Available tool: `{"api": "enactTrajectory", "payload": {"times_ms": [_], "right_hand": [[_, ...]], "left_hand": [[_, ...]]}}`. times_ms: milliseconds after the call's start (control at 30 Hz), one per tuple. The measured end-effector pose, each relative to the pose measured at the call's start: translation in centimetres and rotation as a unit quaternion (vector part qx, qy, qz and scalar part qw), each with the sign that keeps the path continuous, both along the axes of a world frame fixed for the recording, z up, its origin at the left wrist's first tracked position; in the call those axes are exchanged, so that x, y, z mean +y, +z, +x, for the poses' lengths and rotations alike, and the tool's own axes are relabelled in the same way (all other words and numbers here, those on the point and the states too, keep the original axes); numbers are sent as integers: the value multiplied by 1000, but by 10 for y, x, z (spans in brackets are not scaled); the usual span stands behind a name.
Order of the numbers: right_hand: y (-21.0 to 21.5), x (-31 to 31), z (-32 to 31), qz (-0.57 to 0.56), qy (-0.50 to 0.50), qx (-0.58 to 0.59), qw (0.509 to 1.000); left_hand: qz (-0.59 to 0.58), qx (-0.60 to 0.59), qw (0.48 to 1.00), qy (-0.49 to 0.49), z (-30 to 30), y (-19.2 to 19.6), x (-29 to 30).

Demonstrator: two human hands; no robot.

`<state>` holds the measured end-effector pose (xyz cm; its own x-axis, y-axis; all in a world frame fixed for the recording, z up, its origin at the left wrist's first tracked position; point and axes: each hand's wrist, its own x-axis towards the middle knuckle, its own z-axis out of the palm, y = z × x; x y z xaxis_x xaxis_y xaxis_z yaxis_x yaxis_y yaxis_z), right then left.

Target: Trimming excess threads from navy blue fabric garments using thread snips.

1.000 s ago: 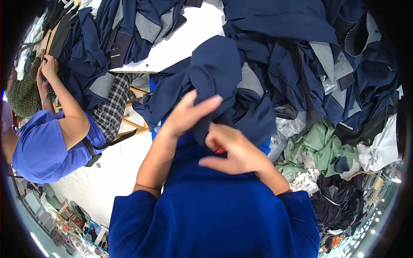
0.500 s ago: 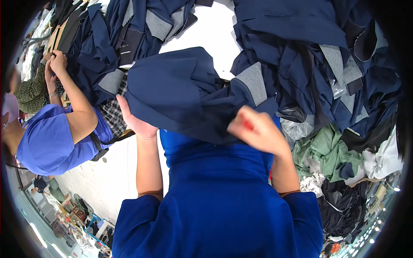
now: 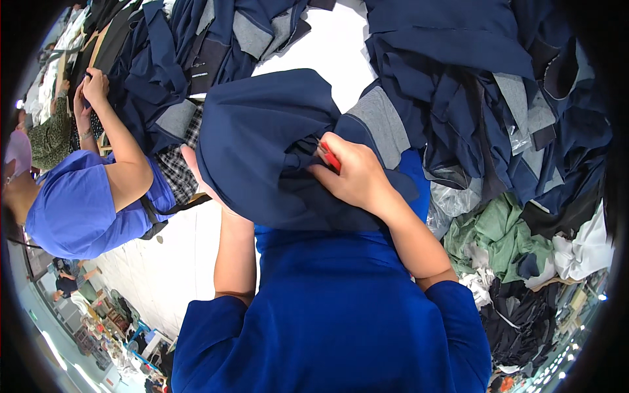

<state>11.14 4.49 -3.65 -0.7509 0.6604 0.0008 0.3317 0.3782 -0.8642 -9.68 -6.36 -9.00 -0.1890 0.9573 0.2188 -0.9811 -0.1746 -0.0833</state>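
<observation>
A navy garment [image 3: 252,147] with a grey-lined flap [image 3: 382,121] is bunched up in front of my body. My left hand [image 3: 202,178] supports it from the left side; its thumb shows at the edge and the other fingers are hidden under the cloth. My right hand [image 3: 357,171] is closed around a small red-handled tool [image 3: 331,157] that looks like thread snips. That hand sits over a dark fold in the middle of the garment, fingertips against the cloth.
Navy garments with grey linings are heaped at the far right [image 3: 452,85] and far left [image 3: 147,72] on a white table [image 3: 337,49]. Green cloth [image 3: 495,229] and clear plastic [image 3: 452,200] lie to the right. A co-worker in a blue-violet top [image 3: 72,206] works at my left.
My right hand has moved left and up, from the garment's right side onto the fold at its middle. The cloth has shifted and opened there. My left hand remains at the left edge.
</observation>
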Motion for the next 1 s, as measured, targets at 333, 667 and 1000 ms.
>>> {"api": "enactTrajectory", "payload": {"times_ms": [333,667,1000], "right_hand": [[88,24,58,94,-329,342,875],[38,-48,71,-144,-109,88,980],[39,-55,147,242,-473,230,816]], "left_hand": [[-266,282,913,-128,10,0,9],[-164,900,348,203,74,24,46],[-369,679,546,324,-8,29,31]]}}
